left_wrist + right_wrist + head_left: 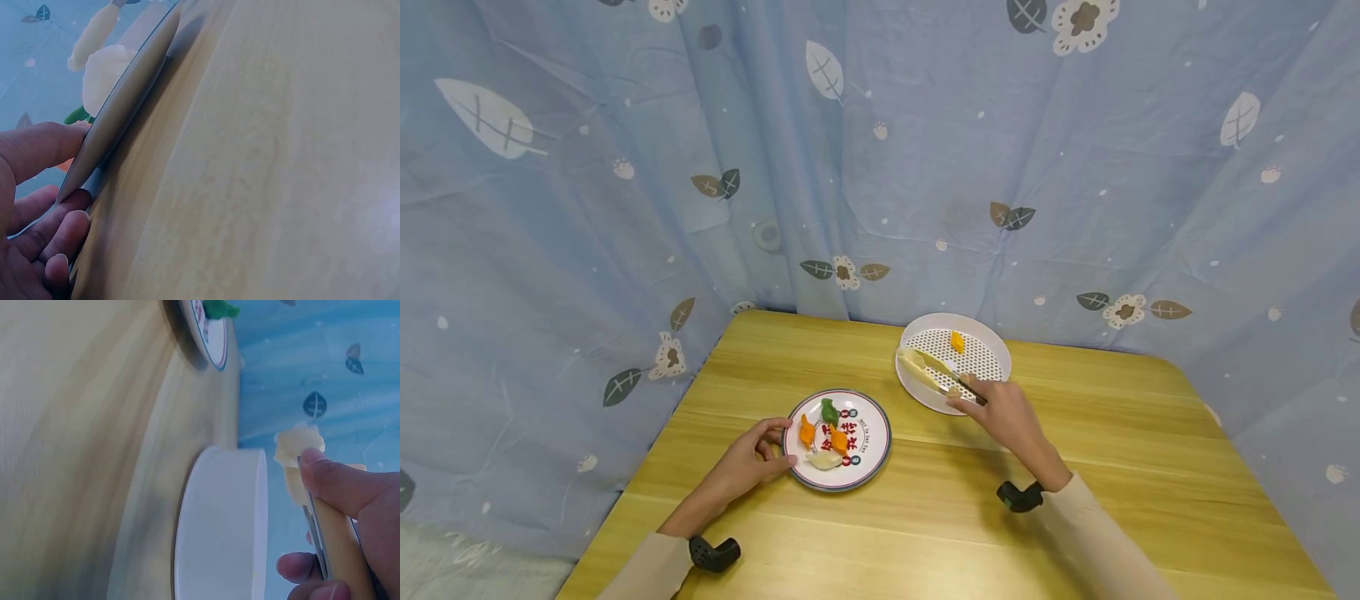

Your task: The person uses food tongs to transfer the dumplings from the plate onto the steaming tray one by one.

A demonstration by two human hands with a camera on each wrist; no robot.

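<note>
My left hand (745,462) holds the left rim of a round white plate (874,433) with red lettering, thumb on top and fingers below in the left wrist view. On that plate lie small dumpling-shaped pieces: a green piece (829,412), two orange ones and a pale piece (824,459). Tongs (928,373) with cream-coloured ends are gripped in my right hand (1007,417). Their ends are over the left side of a white perforated tray (1004,354). A yellow-orange piece (957,342) lies in the tray. Whether the tongs pinch anything I cannot tell.
A wooden table (760,350) bears both dishes, the tray standing behind and right of the plate. Blue patterned curtain (880,167) hangs behind and at both sides. Each wrist carries a black device (1021,497).
</note>
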